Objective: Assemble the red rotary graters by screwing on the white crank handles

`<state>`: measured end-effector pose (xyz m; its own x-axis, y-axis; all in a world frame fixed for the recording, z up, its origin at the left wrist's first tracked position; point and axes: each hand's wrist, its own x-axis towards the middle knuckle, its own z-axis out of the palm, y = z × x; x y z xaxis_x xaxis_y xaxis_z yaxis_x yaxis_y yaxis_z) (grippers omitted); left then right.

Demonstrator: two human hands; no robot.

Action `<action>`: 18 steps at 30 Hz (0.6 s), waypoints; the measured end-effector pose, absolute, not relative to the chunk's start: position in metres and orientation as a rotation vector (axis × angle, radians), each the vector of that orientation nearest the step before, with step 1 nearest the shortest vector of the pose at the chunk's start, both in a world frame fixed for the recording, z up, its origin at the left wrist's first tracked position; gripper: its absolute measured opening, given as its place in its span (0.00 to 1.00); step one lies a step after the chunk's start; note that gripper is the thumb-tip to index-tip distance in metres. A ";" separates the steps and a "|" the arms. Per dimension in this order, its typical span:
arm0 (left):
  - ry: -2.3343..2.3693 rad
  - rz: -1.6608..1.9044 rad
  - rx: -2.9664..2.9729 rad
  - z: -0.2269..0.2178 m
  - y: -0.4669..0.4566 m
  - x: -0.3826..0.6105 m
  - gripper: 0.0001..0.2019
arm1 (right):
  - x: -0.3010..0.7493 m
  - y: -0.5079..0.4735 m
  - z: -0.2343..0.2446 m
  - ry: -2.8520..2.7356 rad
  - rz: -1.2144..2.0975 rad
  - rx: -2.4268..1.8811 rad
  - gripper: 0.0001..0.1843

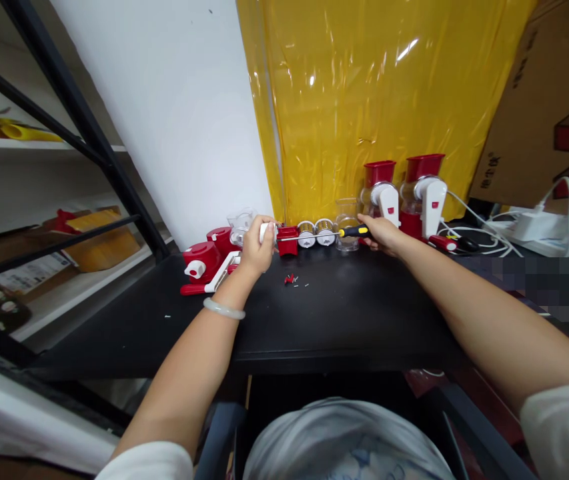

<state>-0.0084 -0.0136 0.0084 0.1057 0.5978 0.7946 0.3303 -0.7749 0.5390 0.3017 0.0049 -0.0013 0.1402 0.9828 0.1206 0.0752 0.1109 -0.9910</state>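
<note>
My left hand (257, 248) is closed around a white and red plastic part (284, 239), holding it just above the black table (324, 313). My right hand (381, 233) grips the yellow and black handle of a screwdriver (337, 233). Its thin shaft runs left, and the tip meets the red part. A few small screws and a red bit (291, 280) lie on the table just below the part.
Red and white grinder parts (204, 267) lie at the left. Two metal drums (315, 233) and a clear cup (347, 233) stand behind, with two assembled red and white grinders (407, 193) to the right. White cables and a charger (529, 227) lie far right. Yellow plastic sheet hangs behind.
</note>
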 end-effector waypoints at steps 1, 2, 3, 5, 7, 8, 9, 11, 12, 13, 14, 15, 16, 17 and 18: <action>0.933 1.718 2.159 0.008 -0.014 -0.009 0.17 | 0.302 0.005 -0.002 -1.185 0.988 -1.253 0.22; 0.942 1.709 2.155 0.009 -0.013 -0.009 0.17 | 0.302 0.006 -0.002 -1.162 0.995 -1.267 0.21; 0.954 1.698 2.147 0.009 -0.012 -0.009 0.17 | 0.301 0.006 -0.002 -1.143 0.998 -1.261 0.21; 0.981 1.685 2.115 0.008 -0.009 -0.009 0.17 | 0.301 0.008 -0.002 -1.142 0.982 -1.163 0.21; 1.000 1.685 2.051 0.008 -0.005 -0.009 0.16 | 0.302 0.011 -0.004 -1.163 0.970 -1.077 0.21; 1.006 1.685 2.008 0.008 -0.004 -0.009 0.16 | 0.302 0.012 -0.004 -1.182 0.963 -1.041 0.22; 1.012 1.683 1.963 0.008 -0.002 -0.009 0.16 | 0.302 0.014 -0.005 -1.202 0.949 -1.011 0.22; 1.036 1.669 1.870 0.009 0.001 -0.009 0.17 | 0.303 0.016 -0.006 -1.231 0.899 -0.952 0.25; 1.060 1.658 1.819 0.010 0.002 -0.008 0.16 | 0.303 0.016 -0.005 -1.236 0.872 -0.919 0.26; 1.090 1.645 1.762 0.011 0.002 -0.008 0.16 | 0.302 0.016 -0.005 -1.235 0.853 -0.888 0.26; 1.120 1.633 1.697 0.013 0.002 -0.007 0.15 | 0.302 0.016 -0.005 -1.233 0.844 -0.858 0.26; 1.145 1.620 1.626 0.014 0.002 -0.006 0.15 | 0.302 0.016 -0.004 -1.230 0.841 -0.833 0.26; 1.164 1.604 1.555 0.016 0.001 -0.005 0.14 | 0.301 0.015 -0.003 -1.227 0.848 -0.815 0.26; 1.175 1.584 1.490 0.018 0.000 -0.005 0.14 | 0.300 0.014 -0.002 -1.225 0.861 -0.802 0.26; 1.180 1.566 1.436 0.019 -0.001 -0.004 0.15 | 0.300 0.013 -0.001 -1.220 0.879 -0.792 0.27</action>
